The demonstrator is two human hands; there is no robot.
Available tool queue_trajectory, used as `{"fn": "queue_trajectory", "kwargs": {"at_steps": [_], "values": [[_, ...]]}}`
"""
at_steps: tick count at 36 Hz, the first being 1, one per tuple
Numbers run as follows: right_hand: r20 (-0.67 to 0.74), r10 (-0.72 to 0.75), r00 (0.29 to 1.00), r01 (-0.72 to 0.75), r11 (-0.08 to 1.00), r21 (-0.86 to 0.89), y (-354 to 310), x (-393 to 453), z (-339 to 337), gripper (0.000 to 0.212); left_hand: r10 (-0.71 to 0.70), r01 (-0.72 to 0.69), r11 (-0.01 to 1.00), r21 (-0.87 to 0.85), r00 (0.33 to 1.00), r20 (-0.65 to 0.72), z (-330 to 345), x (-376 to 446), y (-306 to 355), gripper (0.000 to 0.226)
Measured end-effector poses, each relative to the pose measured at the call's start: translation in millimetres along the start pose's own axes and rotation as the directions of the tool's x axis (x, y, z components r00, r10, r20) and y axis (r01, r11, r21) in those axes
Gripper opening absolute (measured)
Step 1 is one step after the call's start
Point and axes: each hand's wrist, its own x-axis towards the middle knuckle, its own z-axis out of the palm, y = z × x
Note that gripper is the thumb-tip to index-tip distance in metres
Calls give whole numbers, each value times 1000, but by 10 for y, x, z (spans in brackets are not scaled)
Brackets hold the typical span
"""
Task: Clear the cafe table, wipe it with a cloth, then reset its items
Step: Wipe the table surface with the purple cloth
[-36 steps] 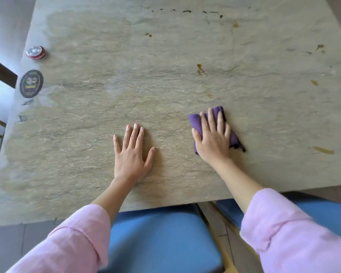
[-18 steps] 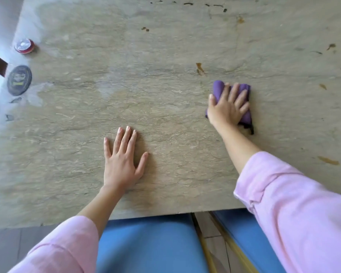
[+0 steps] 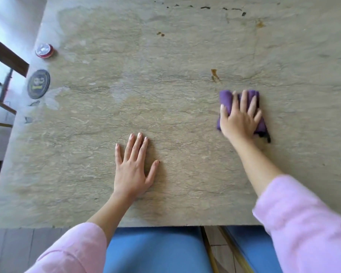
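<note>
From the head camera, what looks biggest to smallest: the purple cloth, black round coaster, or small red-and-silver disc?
1. Purple cloth, partly hidden under the right hand.
2. Black round coaster.
3. Red-and-silver disc, slightly smaller.

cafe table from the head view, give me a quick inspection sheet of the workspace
surface: beige stone-look tabletop, brown stain right of centre, dark specks at far edge
job's things: folded purple cloth under the right hand
clutter: small red-rimmed round item, black round coaster, both at left edge
hands: left hand flat on bare tabletop; right hand presses cloth, fingers straight
cables: nothing seen
surroundings: blue chair seats at near edge
</note>
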Motion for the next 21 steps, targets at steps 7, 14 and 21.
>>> {"fn": "queue_trajectory", "kwargs": {"at_steps": [7, 14, 21], "values": [[117, -126, 985, 124, 992, 20, -1196, 723, 48, 63, 4, -4, 1000, 2, 1000, -4, 15, 8, -10, 71], [120, -666, 736, 663, 746, 66, -1224, -488, 207, 62, 8, -8, 1000, -12, 1000, -9, 22, 5, -10, 72], [51, -453, 890, 455, 889, -43, 319, -672, -48, 61, 11, -11, 1000, 18, 1000, 14, 19, -5, -14, 73]]}}
